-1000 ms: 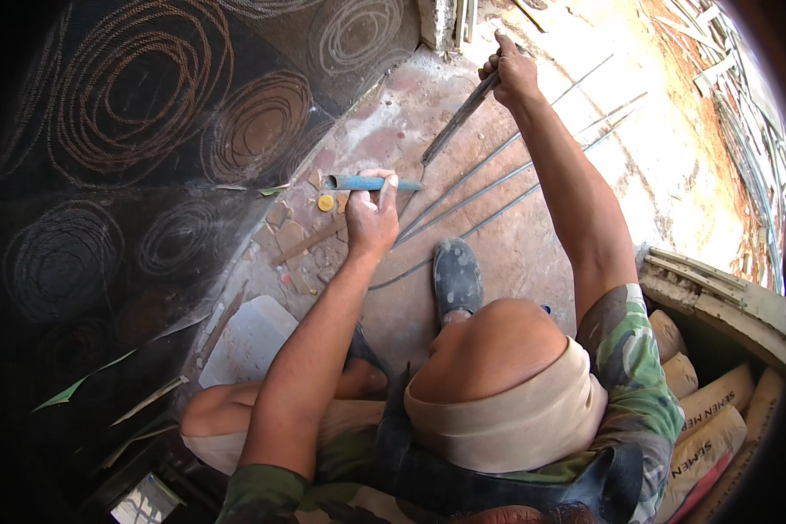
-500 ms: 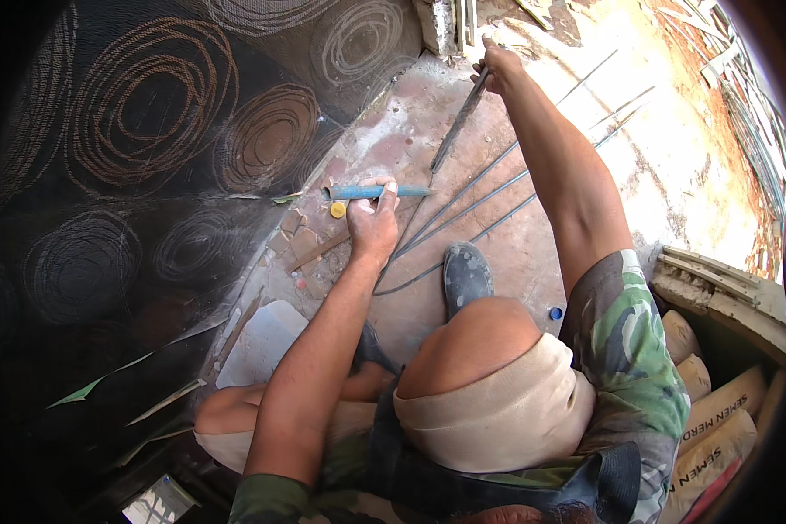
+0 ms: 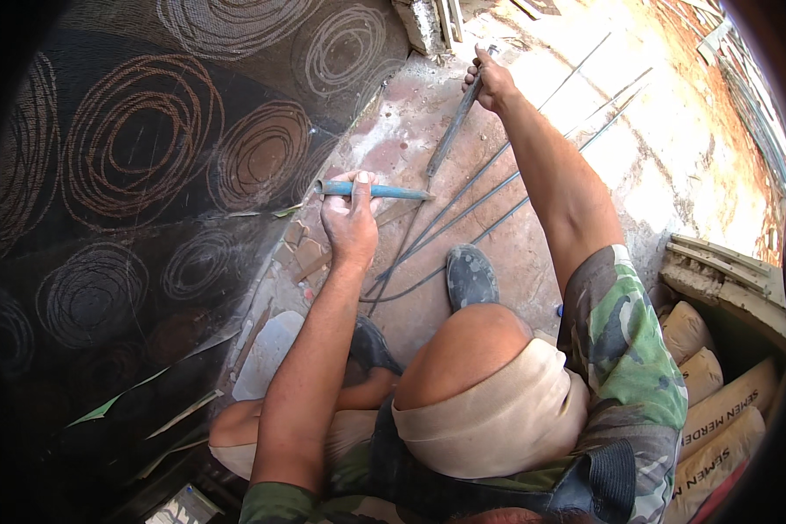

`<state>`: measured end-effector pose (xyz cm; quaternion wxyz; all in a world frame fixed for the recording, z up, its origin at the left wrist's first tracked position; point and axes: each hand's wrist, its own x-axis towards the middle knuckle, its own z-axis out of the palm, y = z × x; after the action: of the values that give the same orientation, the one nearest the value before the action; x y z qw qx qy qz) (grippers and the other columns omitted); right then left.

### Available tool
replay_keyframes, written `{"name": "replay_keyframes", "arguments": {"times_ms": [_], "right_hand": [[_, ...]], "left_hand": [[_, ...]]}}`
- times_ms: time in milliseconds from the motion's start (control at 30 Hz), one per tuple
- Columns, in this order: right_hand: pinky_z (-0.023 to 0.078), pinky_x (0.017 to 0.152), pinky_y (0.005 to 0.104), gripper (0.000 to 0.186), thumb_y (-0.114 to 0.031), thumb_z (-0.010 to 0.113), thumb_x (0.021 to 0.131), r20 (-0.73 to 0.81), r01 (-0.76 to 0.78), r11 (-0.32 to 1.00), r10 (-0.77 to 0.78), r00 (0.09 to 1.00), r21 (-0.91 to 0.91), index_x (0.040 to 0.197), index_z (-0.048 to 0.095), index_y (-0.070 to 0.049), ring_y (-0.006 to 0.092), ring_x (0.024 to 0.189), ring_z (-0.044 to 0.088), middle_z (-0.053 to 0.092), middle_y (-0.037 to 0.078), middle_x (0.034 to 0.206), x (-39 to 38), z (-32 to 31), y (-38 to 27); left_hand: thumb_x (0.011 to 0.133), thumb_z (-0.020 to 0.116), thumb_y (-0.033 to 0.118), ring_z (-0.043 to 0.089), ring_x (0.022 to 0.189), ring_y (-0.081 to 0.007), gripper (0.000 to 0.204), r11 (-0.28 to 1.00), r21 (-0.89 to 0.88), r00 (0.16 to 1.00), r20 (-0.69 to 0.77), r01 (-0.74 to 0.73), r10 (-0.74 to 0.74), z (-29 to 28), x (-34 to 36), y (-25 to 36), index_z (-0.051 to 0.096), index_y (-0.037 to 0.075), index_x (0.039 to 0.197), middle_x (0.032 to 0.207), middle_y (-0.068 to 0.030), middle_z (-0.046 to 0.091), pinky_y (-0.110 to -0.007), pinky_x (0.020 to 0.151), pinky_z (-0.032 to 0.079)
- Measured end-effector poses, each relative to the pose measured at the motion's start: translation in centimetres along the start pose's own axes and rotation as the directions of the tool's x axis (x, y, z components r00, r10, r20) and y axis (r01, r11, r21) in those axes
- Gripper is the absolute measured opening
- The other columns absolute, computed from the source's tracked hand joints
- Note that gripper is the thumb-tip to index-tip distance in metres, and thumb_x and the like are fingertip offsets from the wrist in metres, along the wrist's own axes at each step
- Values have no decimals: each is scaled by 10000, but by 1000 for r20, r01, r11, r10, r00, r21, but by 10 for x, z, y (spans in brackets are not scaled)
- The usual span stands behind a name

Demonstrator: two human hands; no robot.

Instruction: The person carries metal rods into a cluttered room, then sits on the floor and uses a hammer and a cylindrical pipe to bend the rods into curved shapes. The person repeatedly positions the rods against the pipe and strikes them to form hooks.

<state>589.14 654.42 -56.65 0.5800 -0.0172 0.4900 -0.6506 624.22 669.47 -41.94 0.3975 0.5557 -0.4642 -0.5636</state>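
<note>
Head view: left hand grasps 1 blue pipe, right hand grips 1 grey bar (3 rods lie nearby).

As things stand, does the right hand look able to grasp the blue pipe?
Probably not: the right hand is closed around a long dark tool, so it seems occupied, and the left hand grips the blue pipe near one end.
</note>
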Motion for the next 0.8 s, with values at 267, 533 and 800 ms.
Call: {"name": "replay_keyframes", "arguments": {"times_ms": [267, 533, 800], "right_hand": [[469, 524, 366, 457, -489, 735, 1040, -85, 48, 996, -54, 995, -71, 913, 513, -111, 146, 541, 442, 434, -16, 674, -18, 28, -5], [347, 514, 309, 562, -568, 697, 1041, 340, -84, 996, 80, 937, -3, 742, 360, -232, 104, 509, 318, 286, -76, 597, -51, 14, -19], [423, 526, 336, 455, -498, 713, 1051, -95, -24, 998, 30, 995, 63, 867, 439, -186, 130, 540, 426, 367, -57, 627, -58, -25, -11]], "left_hand": [[1120, 633, 202, 697, 1152, -243, 258, 999, -47, 1000, -6, -22, 21, 5, -12, -7, 588, -16, 1249, 1205, -151, 677, -446, 1015, 630], [1104, 656, 183, 685, 1120, -220, 229, 999, -38, 998, -55, 22, -24, 11, -34, -8, 613, -11, 1217, 1166, -129, 678, -412, 958, 636], [1073, 691, 104, 618, 903, -122, 109, 987, 28, 987, 8, -161, 161, 23, -54, -20, 639, 18, 1115, 1024, -39, 653, -303, 802, 560]]}}
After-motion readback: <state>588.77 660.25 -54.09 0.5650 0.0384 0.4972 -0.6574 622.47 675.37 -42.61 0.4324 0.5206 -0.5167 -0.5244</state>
